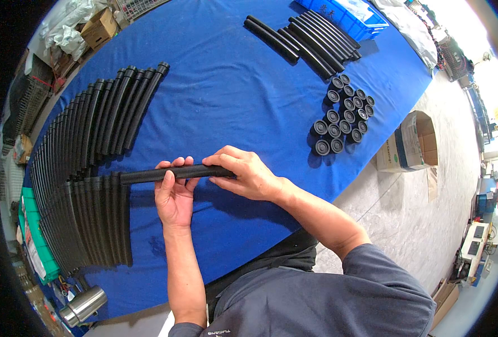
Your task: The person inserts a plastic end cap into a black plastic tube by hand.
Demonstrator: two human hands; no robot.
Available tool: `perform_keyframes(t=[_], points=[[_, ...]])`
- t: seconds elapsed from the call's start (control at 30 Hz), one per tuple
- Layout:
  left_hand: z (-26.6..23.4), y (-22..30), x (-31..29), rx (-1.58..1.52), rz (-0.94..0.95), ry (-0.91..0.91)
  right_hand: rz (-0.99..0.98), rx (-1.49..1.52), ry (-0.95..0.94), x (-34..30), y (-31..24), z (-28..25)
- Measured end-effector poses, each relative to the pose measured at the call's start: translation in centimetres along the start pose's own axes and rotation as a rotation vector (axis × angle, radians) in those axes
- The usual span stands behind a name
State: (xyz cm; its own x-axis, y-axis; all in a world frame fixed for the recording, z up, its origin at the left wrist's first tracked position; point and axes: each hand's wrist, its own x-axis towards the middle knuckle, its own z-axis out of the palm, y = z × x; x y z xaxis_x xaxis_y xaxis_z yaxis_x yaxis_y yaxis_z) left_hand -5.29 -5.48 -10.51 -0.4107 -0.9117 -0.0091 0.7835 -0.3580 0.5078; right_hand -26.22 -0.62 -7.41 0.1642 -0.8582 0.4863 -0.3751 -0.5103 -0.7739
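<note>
Both my hands hold one black tube (139,176), lying roughly level above the blue-covered table. My left hand (175,194) wraps round its middle, palm up, with the thumb in front. My right hand (251,175) closes over the tube's right end and hides most of that tip. Left of my hands lie two rows of black tubes: the far row (94,121) shows wider caps on its far ends, the near row (100,224) lies close beside the held tube's left end. Round black end caps (334,130) stand in a loose cluster to the right.
More black tubes (316,45) lie at the far right, by a blue plastic crate (372,28). A silver metal cylinder (84,306) with a dark stem sits at the near left corner. An open cardboard box (397,149) stands on the floor beyond the blue cloth's (221,101) right edge.
</note>
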Motion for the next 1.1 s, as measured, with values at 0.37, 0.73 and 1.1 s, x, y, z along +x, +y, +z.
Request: perform_keyframes(t=[0.37, 0.73, 1.1], points=[[0.9, 0.0, -0.1, -0.023, 0.016, -0.014, 0.729, 0.510, -0.206, 0.6, -0.8, -1.4], [-0.1, 0.2, 0.1, -0.087, -0.006, -0.073, 0.285, 0.078, -0.101, 0.6, -0.5, -1.5], [0.8, 0.2, -0.1, -0.007, 0.002, 0.006, 0.562, 0.214, -0.170, 0.7, -1.0, -1.6]])
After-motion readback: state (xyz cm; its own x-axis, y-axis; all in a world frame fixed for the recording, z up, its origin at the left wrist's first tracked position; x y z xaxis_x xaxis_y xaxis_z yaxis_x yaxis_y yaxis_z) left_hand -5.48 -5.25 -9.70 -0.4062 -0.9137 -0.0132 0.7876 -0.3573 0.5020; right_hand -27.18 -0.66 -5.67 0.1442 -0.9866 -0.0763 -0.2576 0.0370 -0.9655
